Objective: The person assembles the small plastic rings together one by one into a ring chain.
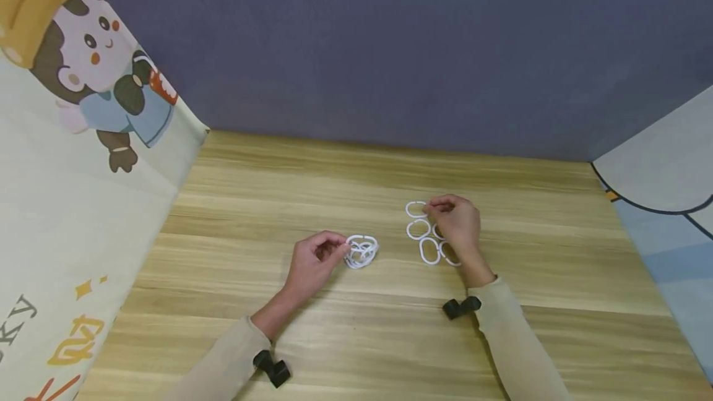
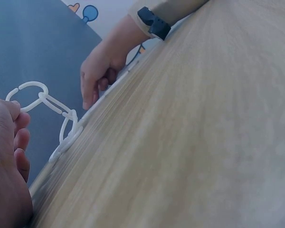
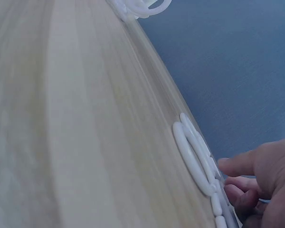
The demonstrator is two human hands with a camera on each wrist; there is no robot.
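Observation:
My left hand pinches the top link of a small bunch of white plastic chain links between thumb and fingertips. In the left wrist view, the held link is raised, and other joined links hang from it down to the table. To the right, my right hand has its thumb and finger at the right end of a loose white link, seemingly pinching it. Below it lie several more loose links, partly covered by the right hand and wrist.
The links lie on a wood-grain table. A dark blue wall panel rises behind it, with a cartoon-printed panel on the left and another printed panel on the right.

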